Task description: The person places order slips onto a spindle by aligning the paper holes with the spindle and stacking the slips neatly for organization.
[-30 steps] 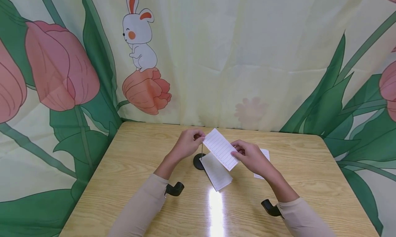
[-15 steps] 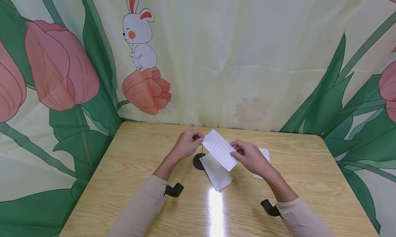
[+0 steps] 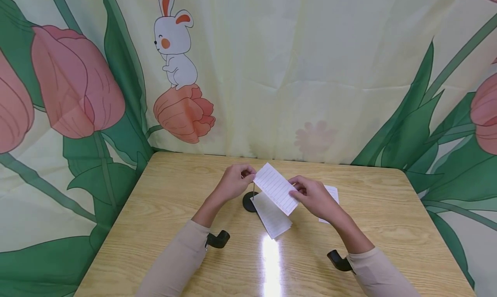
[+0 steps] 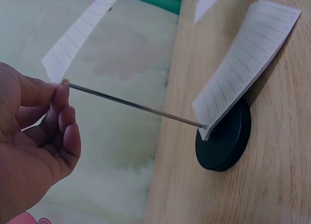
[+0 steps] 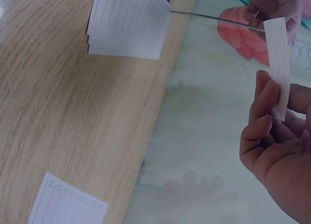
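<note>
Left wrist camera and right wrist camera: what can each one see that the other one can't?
Only the left wrist view shows the round black base of the spike, with the stack of lined slips pushed down against it, and the left hand pinching the spike's tip. Only the right wrist view shows the loose slip lying apart on the table, and the right hand holding the lined slip. Both show the thin metal spike, the stack, and the held slip.

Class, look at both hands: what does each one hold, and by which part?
The left hand pinches the top tip of the spike. The right hand holds a lined slip by its near end, fingers against it.
</note>
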